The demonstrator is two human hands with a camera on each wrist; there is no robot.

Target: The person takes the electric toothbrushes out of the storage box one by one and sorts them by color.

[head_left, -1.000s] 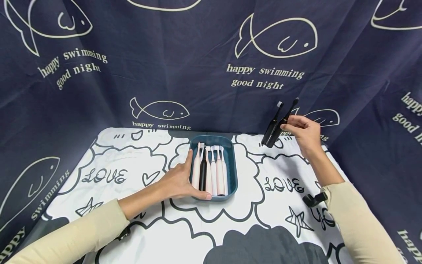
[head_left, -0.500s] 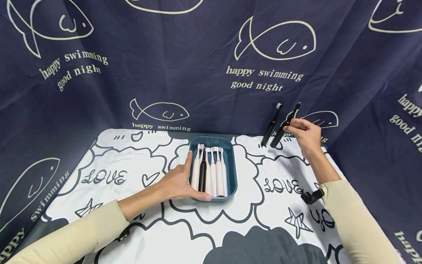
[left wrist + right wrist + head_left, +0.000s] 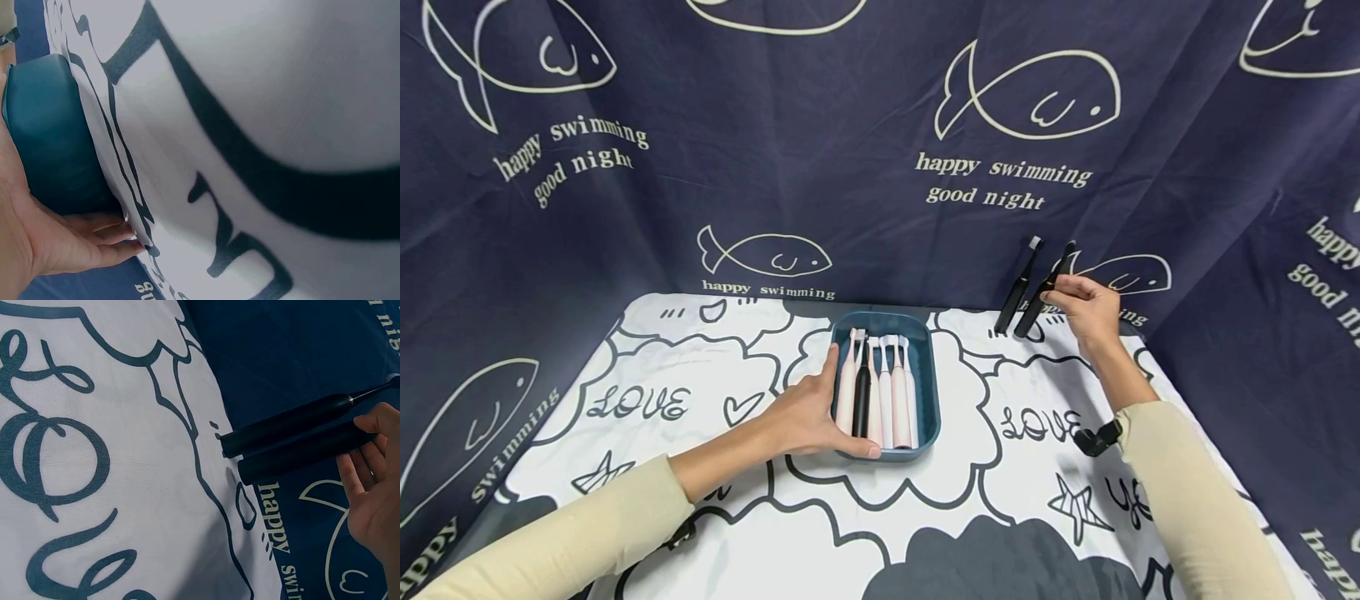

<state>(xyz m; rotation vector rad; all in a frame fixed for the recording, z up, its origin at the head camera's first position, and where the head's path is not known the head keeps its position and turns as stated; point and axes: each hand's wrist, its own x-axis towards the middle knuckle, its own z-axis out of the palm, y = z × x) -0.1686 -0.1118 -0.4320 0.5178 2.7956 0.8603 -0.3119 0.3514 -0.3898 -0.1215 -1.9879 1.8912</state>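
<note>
In the head view, my left hand [image 3: 808, 412] holds the near-left corner of a dark blue plastic bin [image 3: 935, 392], thumb along the front rim and fingers against the left wall. The bin contains several pale pink and white electric toothbrushes [image 3: 898, 400] and a black one [image 3: 861, 398]. At the back right, my right hand [image 3: 1088, 310] pinches the neck end of another black electric toothbrush [image 3: 300, 453], which tilts against the curtain, its base at the cloth's far edge. Close on its left, a second black electric toothbrush [image 3: 1015, 298] leans against the curtain, head up.
A white cloth with black doodles [image 3: 700, 358] covers the table. Behind it and at the sides hangs a navy curtain [image 3: 850, 150] with fish drawings and lettering. A black wrist camera [image 3: 1097, 437] is worn on my right wrist.
The two black toothbrushes at the right were close together and now stand slightly apart. My right hand has shifted down and a little left. The left hand and bin stay put.
</note>
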